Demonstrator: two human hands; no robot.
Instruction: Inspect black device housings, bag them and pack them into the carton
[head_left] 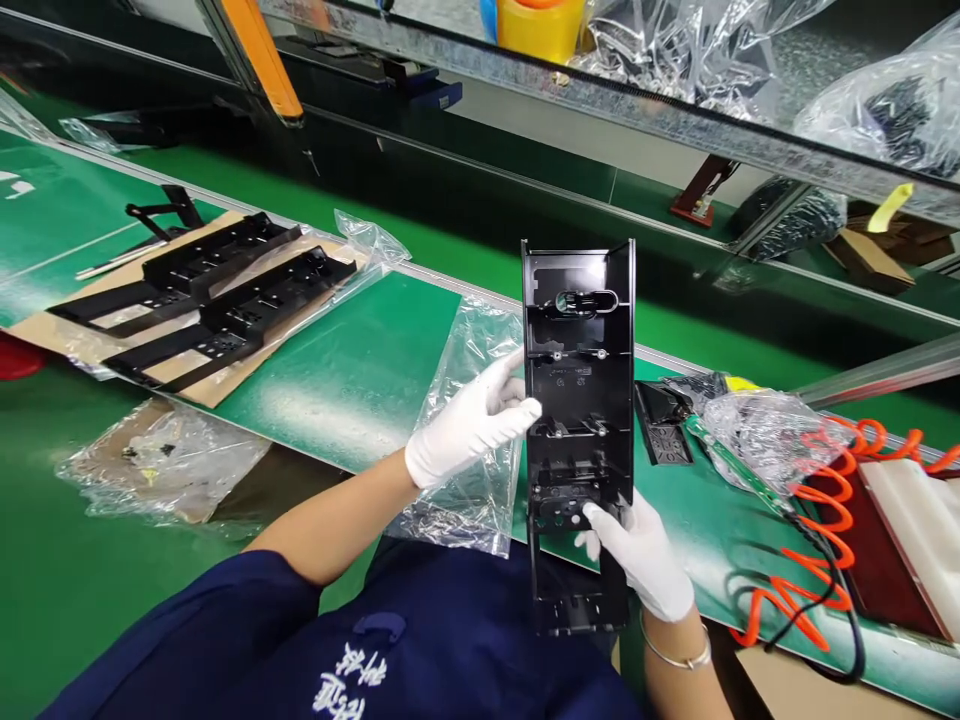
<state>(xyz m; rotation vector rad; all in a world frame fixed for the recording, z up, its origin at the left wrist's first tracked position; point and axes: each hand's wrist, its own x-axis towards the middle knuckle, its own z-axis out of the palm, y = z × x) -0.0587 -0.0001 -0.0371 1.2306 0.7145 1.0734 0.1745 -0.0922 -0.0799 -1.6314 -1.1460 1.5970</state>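
Observation:
A long black plastic housing (577,395) is held up in front of me, its ribbed inner side facing me. It has an oval slot near the top and an open frame at the bottom. My left hand (480,415), in a white glove, grips its left edge, with the thumb over the rim. My right hand (641,555), also gloved, clasps the lower right side, thumb on the inner face and fingers through the opening below. Behind the housing, a clear plastic bag (469,480) lies flat on the green bench (337,350).
At left, two similar black housings (247,310) lie on cardboard (41,330). To the right are a green-handled tool (735,465), a black plate (664,430), crumpled plastic bags (776,430) and a coiled orange hose (825,510). A metal shelf edge (675,110) crosses above.

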